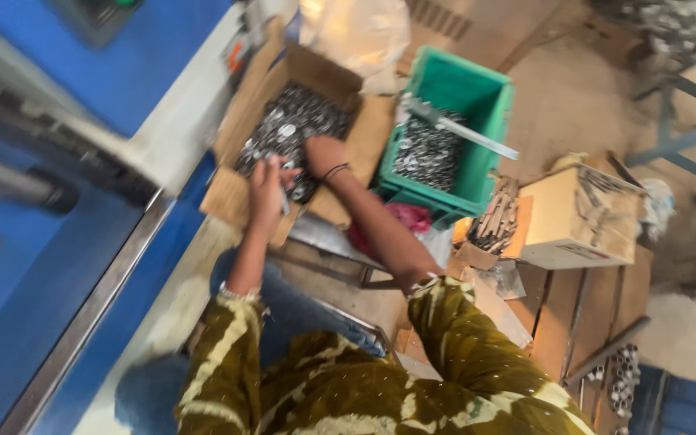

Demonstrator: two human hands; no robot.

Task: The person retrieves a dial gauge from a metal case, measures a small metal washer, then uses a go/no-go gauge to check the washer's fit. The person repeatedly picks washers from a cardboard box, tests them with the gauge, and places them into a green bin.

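An open cardboard box full of small silvery metal rings sits in front of me, next to a blue machine. My right hand is palm-down in the pile of rings, fingers buried, a dark band on its wrist. My left hand hovers at the box's near edge and pinches a thin metal rod, with a few rings apparently threaded on it. The picture is blurred, so finer detail is lost.
A green plastic crate with more metal rings and a long metal strip stands to the right. Further right are a small cardboard box, a bundle of rods and short tubes. The blue machine fills the left.
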